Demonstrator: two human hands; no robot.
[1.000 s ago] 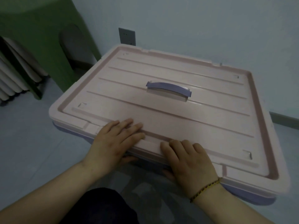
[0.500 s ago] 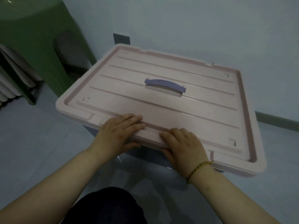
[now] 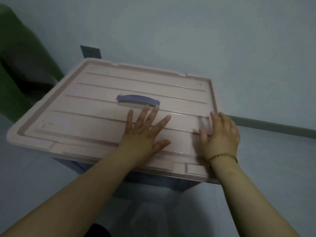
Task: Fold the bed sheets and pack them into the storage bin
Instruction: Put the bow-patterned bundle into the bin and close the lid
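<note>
Pressing flat on the pale pink lid of the storage bin, the left hand lies palm down with its fingers straight and fanned apart. Its grip is spread wide and holds nothing. The fingertips reach almost to the purple handle, which lies at the lid's centre, at twelve o'clock from the hand.

The right hand rests at three o'clock on the lid, against its raised right rim. This hand is blurred. Its fingers look loosely bent over the rim and its grip seems relaxed, closed round nothing. A thin braided bracelet circles the right wrist. Both bare forearms come in from six o'clock.

The storage bin fills the middle of the view and stands on a pale grey floor, close to a light wall at twelve o'clock. The lid sits on top and covers the bin, so its contents are hidden. Below the lid's near edge, between the two forearms, part of the bin's blue-purple side shows.

At ten o'clock from the bin stands a green plastic stool. A dark wall socket is just beyond the lid's far left corner, at eleven o'clock. A grey skirting board runs along the foot of the wall at three o'clock.
</note>
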